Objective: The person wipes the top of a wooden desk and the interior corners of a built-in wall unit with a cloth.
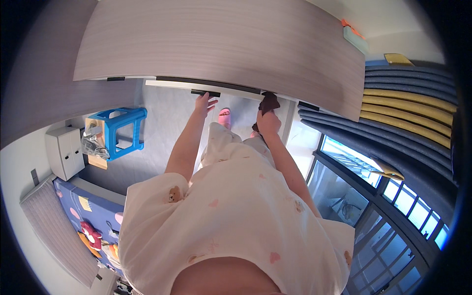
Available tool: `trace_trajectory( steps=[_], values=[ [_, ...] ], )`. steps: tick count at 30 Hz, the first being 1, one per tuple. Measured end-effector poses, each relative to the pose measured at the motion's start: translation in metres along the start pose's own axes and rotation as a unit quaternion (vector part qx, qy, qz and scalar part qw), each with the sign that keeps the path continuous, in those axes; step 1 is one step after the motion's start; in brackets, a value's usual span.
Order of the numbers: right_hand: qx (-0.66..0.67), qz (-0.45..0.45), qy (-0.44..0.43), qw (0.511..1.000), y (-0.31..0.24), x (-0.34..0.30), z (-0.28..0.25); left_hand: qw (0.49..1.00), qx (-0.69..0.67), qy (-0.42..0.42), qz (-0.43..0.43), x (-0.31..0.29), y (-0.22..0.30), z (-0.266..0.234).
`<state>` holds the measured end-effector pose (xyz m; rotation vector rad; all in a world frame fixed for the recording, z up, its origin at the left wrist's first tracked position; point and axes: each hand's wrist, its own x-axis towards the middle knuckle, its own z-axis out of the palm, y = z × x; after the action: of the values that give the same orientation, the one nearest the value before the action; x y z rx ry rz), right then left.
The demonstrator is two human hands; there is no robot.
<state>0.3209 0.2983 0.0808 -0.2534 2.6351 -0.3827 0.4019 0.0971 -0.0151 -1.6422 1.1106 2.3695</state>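
My left hand (203, 103) is at a black handle (205, 93) on a slightly pulled-out white drawer (169, 85). Its fingers are spread, some touching the handle. My right hand (268, 123) is closed around a dark brown cloth (269, 103), which bunches up above the fist against the drawer's right end. Part of the same cloth hangs below the hand. Over the drawer spreads the wood-grain top (216, 44) of the cabinet, and more black handles (309, 106) show along its front edge.
At the left, a blue plastic stool (125, 132) stands near a clear plastic bag (93, 142) and a small white cabinet (65, 152). A bed with dark blue bedding (81, 196) lies lower left. Blue and yellow curtains (408, 105) hang at the right by a window (344, 189).
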Motion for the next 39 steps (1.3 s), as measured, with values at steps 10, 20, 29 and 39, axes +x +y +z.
trace_trajectory(
  steps=[10, 20, 29, 39],
  values=[
    [-0.199, -0.104, 0.017, 0.974, -0.02, 0.0, -0.001, 0.999, 0.035, -0.002, -0.016, -0.004, 0.003, 0.004],
    [-0.228, -0.199, 0.029, 0.953, -0.079, -0.01, 0.034, 0.997, 0.014, -0.059, -0.039, -0.012, 0.0, 0.004],
    [-0.234, -0.345, 0.009, 0.909, -0.136, -0.008, 0.056, 0.986, 0.168, 0.001, 0.01, -0.038, -0.036, -0.083],
    [-0.245, -0.408, -0.059, 0.877, -0.201, -0.004, 0.081, 0.962, -0.005, 0.231, -0.143, -0.126, -0.194, -0.191]
  ],
)
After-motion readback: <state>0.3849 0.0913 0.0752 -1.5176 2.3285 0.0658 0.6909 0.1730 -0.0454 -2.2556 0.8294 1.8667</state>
